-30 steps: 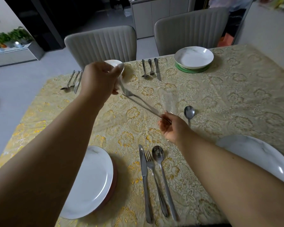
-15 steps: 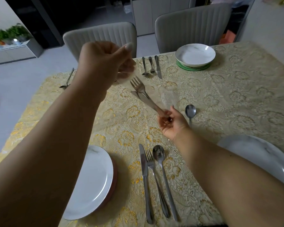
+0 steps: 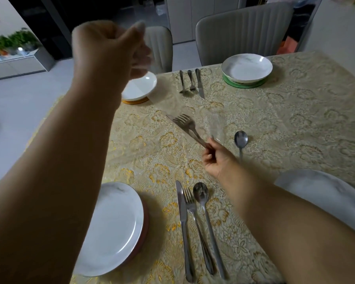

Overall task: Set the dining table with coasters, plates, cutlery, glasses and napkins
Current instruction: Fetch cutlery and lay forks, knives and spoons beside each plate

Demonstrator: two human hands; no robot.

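Observation:
My right hand pinches the handles of a fork and a knife together, holding them low over the middle of the gold patterned tablecloth. A lone spoon lies just right of that hand. Something that looks like a clear glass stands behind it. My left hand is raised above the far left plate, blurred, fingers curled with nothing seen in it.
Near plate sits on a reddish coaster, with knife, fork and spoon beside it. Another plate is near right. Far plate sits on a green coaster; a cutlery set and two chairs are beyond.
My left hand let go of the tips of the fork and knife and rose up and away. My right hand kept the handles and lowered the pair slightly.

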